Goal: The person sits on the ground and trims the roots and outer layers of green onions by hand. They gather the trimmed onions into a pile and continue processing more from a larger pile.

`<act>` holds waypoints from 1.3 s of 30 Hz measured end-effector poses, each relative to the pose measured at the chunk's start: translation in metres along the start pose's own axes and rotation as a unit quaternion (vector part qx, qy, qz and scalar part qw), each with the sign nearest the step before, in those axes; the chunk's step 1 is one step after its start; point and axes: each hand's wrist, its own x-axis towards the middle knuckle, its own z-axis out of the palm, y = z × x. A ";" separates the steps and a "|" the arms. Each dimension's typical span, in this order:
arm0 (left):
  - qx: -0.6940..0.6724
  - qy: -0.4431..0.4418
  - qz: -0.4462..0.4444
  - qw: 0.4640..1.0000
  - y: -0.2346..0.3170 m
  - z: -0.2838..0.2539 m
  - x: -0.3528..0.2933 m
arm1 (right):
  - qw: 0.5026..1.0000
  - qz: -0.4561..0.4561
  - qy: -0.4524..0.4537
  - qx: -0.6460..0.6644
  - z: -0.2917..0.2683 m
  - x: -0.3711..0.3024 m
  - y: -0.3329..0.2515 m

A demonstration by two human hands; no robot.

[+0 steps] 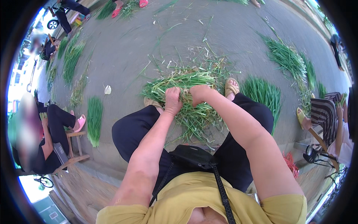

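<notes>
Between my feet lies a loose heap of long, thin green stalks (194,79), which look like chives, mixed with dry, straw-coloured leaves (209,63). My left hand (173,100) is closed at the near edge of the heap, on some of these stalks. Just right of it, my right hand (200,94) is bent down with curled fingers close to the dry bits. Its fingertips are turned away, so what they pinch is hidden. Trimmed green and yellowish scraps (199,119) lie below both hands.
An even green bundle (263,93) lies beside my right leg, another bundle (94,121) at left. More bunches (285,56) lie at the far right. Seated people flank me, one on a wooden stool (76,147). My black bag (192,155) rests on my lap.
</notes>
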 end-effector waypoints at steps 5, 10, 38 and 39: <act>0.034 0.024 -0.044 0.998 0.004 -0.006 -0.002 | 0.988 -0.069 -0.020 0.136 -0.009 0.000 -0.004; 0.061 0.019 -0.034 0.997 0.011 -0.015 0.006 | 0.924 -0.070 -0.070 0.369 -0.017 -0.016 -0.013; -0.343 0.081 -0.143 0.925 0.091 -0.137 0.101 | 0.624 -0.227 0.123 0.738 -0.108 -0.122 0.031; -0.311 0.056 -0.127 0.940 0.091 -0.132 0.102 | 0.624 -0.229 0.136 0.735 -0.108 -0.122 0.028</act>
